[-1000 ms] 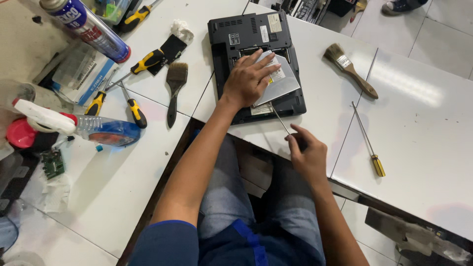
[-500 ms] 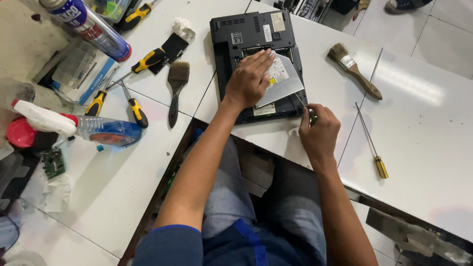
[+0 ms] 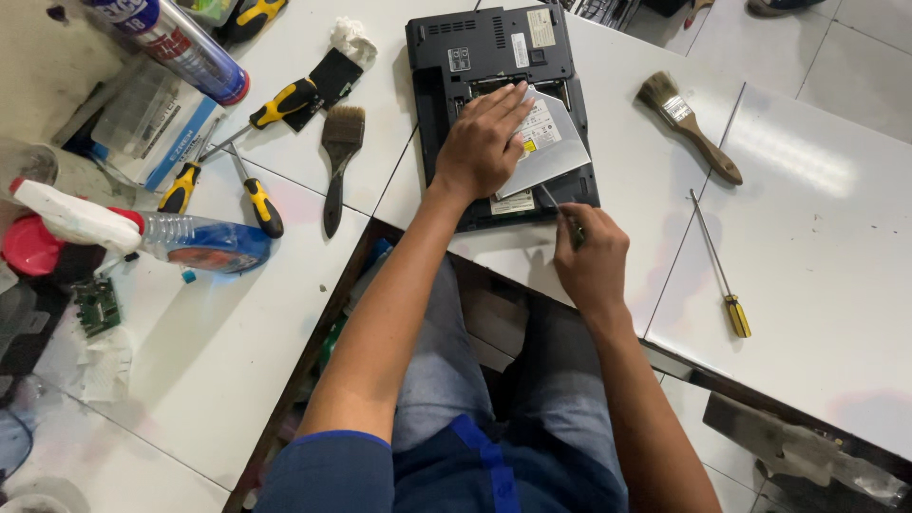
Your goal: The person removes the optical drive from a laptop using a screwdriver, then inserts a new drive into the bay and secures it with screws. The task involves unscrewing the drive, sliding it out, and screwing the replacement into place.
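An electronics repair workshop. A white surface carries an upturned laptop with its base opened, yellow-handled screwdrivers, dusting brushes, a spray can, a spray bottle and a loose green circuit board. Tools lie scattered, with a tiled floor beyond.

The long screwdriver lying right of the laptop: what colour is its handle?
Yellow. The screwdriver shows best in the head view, with a thin metal shaft, on the white table.
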